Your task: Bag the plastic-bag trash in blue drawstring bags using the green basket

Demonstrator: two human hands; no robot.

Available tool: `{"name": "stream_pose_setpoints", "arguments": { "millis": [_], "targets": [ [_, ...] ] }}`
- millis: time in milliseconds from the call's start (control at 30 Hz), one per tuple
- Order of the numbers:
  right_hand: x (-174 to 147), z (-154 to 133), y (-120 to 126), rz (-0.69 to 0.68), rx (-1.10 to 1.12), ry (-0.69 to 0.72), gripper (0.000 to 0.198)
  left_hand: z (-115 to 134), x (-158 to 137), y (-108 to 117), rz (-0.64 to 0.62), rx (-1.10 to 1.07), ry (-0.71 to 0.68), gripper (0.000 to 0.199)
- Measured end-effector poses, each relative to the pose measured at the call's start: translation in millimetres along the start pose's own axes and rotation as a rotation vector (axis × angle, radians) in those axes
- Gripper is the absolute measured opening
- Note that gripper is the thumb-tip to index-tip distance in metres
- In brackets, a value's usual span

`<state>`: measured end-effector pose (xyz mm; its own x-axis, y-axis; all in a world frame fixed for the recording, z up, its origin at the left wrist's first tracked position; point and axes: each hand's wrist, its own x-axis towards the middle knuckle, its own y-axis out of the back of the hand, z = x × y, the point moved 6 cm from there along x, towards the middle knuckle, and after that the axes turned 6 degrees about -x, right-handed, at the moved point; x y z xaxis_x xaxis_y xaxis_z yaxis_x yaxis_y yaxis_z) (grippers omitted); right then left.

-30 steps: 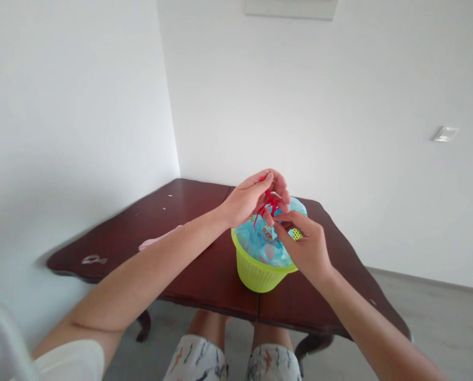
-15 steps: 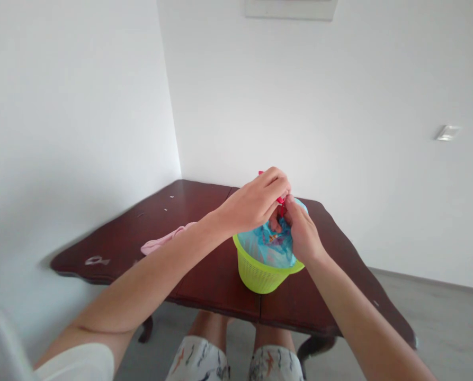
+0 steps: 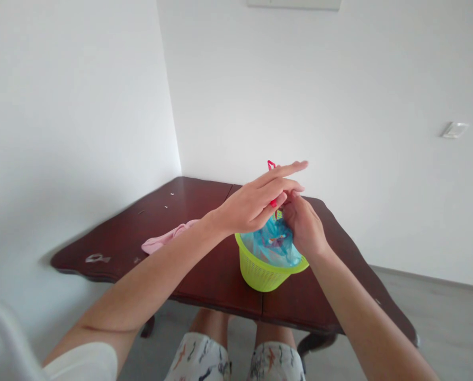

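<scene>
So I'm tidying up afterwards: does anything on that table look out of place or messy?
A crumpled pink cloth lies loose on the dark table, left of the green basket. Small pale scraps dot the left edge and far corner. Nothing looks spilled or broken.

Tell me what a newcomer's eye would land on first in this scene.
The lime-green basket stands out near the front edge of the dark wooden table, lined with a blue plastic bag. Directly above it, the left hand and right hand meet around a red drawstring. A pink cloth lies on the table to the left.
</scene>
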<state>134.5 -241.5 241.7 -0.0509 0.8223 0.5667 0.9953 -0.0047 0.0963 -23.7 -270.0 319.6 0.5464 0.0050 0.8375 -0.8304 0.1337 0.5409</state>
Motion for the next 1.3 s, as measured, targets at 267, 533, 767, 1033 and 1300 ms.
{"name": "stream_pose_setpoints", "arguments": {
  "millis": [267,533,767,1033,1300],
  "targets": [
    [-4.2,-10.0,-16.0,-0.040,0.240,-0.091,0.049,11.7,1.9,-12.7,-0.067,-0.402,0.136,0.051],
    [7.1,-6.2,6.2,0.031,0.444,-0.079,0.042,5.0,-25.9,-20.3,0.019,-0.396,0.268,0.060],
    [32.6,26.4,74.5,0.130,0.472,-0.058,0.048,-7.7,-87.1,-19.7,0.309,-0.594,0.536,0.059],
    [7.1,93.5,88.3,0.180,0.471,-0.519,0.035,-14.3,-115.7,-40.2,0.208,-0.639,0.836,0.061],
    [-4.0,42.4,87.8,0.056,0.497,-0.347,0.055,-22.0,-104.1,-30.4,-0.181,0.203,0.825,0.087]
  ]
}}
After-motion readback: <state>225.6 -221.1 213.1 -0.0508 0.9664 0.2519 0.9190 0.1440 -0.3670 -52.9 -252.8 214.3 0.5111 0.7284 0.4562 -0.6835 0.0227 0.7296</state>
